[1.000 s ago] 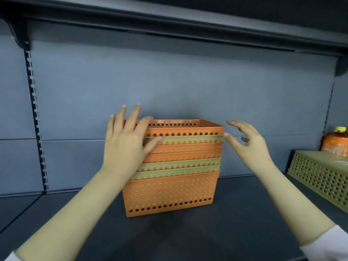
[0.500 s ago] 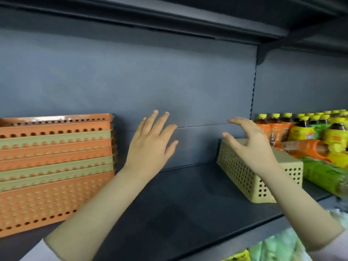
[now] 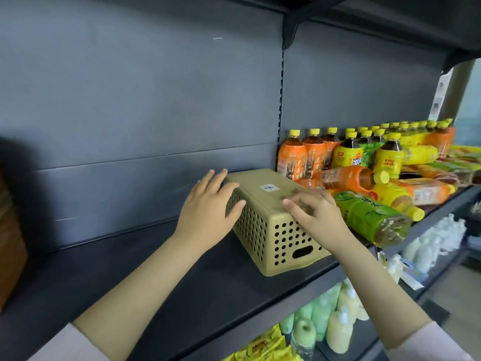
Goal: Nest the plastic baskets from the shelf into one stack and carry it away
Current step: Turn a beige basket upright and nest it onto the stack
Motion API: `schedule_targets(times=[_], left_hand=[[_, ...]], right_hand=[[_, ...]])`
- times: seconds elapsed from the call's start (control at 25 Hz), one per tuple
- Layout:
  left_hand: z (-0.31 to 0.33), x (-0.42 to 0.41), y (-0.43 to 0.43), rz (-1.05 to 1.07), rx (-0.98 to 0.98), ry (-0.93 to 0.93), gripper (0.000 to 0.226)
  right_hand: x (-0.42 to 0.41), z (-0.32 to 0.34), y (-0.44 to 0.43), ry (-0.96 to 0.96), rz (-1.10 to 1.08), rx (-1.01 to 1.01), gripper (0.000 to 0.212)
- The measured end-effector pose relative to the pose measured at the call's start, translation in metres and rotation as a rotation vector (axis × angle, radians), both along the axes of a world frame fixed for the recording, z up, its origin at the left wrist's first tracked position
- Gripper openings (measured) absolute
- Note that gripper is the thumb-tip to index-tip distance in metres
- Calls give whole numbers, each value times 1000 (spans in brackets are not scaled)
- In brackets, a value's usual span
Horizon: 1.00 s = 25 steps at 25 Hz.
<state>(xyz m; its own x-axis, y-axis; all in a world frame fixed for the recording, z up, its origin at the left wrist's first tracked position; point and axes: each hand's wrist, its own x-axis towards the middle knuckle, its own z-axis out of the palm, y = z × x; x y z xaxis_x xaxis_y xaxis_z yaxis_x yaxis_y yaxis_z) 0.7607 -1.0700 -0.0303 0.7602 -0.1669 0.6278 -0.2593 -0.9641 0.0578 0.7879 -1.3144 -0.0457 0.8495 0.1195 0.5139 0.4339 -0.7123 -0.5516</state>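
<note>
An olive-green perforated plastic basket (image 3: 292,237) lies upside down on the dark shelf (image 3: 145,272), its base with a small sticker facing up. My left hand (image 3: 208,207) presses flat against its left long wall, with the fingers reaching over the top edge. On the upturned base near the right edge rests my right hand (image 3: 316,213), fingers spread. The basket stands on the shelf between both hands. At the far left edge, a blurred strip of the orange nested basket stack (image 3: 10,246) shows.
Yellow-capped drink bottles (image 3: 348,152) crowd the shelf right of the basket. A green bottle (image 3: 372,217) and orange ones lie on their sides close to my right hand. Pale bottles and snack packs (image 3: 325,324) fill the shelf below. Another shelf overhangs above.
My view has swung right, away from the basket stack. Both hands have moved from open air onto the upside-down olive basket, left on its side, right on its top.
</note>
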Motion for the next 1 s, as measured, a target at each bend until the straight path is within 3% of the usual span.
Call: schedule_targets(times=[0.16, 0.28, 0.44, 0.64, 0.8, 1.0], left_hand=[[-5, 25, -13, -8, -209, 114, 54], [-4, 47, -9, -1, -545, 252, 57], [-2, 58, -1, -3, -1028, 435, 77], [-6, 47, -5, 96, -1069, 302, 76], [-10, 28, -3, 95, -1101, 205, 71], [-7, -11, 9, 67, -1125, 80, 77]], right_hand=[[-1, -5, -14, -70, 161, 202, 15], [0, -9, -30, -91, 268, 271, 18], [19, -6, -35, -27, 271, 320, 22], [19, 10, -33, 244, 213, 335, 26], [8, 15, -26, 316, -15, 285, 62], [-6, 18, -11, 164, 48, 333, 66]])
